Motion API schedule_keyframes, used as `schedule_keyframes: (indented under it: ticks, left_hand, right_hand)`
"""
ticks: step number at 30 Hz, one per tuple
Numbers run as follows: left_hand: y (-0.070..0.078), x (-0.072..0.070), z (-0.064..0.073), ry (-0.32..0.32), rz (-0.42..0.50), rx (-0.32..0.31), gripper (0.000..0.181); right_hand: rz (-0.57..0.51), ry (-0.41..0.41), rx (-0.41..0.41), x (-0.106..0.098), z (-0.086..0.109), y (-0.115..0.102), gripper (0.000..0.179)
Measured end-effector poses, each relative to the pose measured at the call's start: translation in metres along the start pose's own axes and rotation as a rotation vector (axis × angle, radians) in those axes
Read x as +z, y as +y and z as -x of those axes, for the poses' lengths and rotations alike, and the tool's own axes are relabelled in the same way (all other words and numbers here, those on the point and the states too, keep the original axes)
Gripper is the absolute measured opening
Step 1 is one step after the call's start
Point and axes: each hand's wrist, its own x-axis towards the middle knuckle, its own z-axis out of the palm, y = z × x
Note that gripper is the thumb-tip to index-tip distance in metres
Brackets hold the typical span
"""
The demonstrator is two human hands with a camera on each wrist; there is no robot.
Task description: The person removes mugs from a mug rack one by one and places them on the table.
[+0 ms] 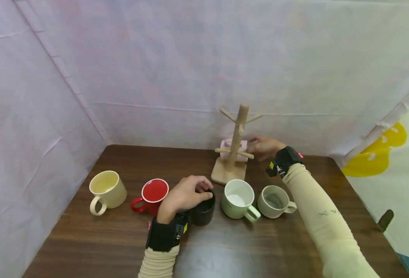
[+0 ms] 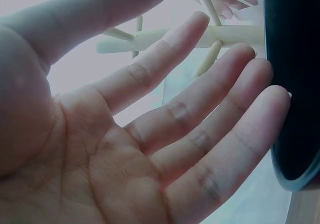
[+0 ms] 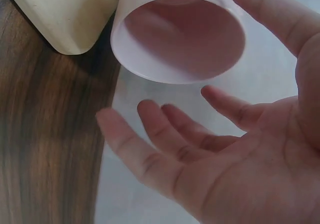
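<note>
My left hand (image 1: 188, 195) is over the black mug (image 1: 203, 211), fingers extended in the left wrist view, fingertips (image 2: 277, 102) right at the mug's rim. A wooden mug tree (image 1: 238, 133) stands toward the back of the table. Behind its post, on its side, is a pink mug (image 3: 175, 44); the post hides part of it in the head view. Its mouth faces my right hand (image 1: 265, 147). That hand's fingers are spread and loosely bent just beside the mouth, with nothing in the palm (image 3: 255, 169).
On the brown table stand a cream-yellow mug (image 1: 112, 193) and a red mug (image 1: 152, 202) to the left. A pale green mug (image 1: 230, 208) and a grey-beige mug (image 1: 270, 211) stand right of the black one. White sheeting (image 1: 176, 61) rises behind the table.
</note>
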Motion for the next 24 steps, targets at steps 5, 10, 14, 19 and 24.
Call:
schedule_keyframes:
  ticks: [5,10,14,19,24]
  left_hand:
    - [0.001,0.003,0.002,0.003,0.007,-0.014,0.014]
    - [0.000,0.003,0.002,0.012,0.003,-0.010,0.013]
    - [0.001,0.004,0.001,0.011,0.002,-0.006,0.013]
    - [0.001,0.005,0.000,0.011,0.006,-0.007,0.013]
    - [0.002,0.005,-0.001,0.018,0.008,-0.007,0.013]
  right_hand:
    - [-0.096,-0.057,-0.061,0.004,-0.010,0.009,0.075]
    - [-0.196,-0.177,-0.189,0.001,-0.024,0.023,0.077]
    - [-0.228,-0.266,-0.298,-0.004,-0.039,0.038,0.063]
    - [-0.267,-0.317,-0.380,-0.002,-0.040,0.038,0.028]
    - [-0.255,-0.163,-0.268,0.003,-0.027,0.028,0.032]
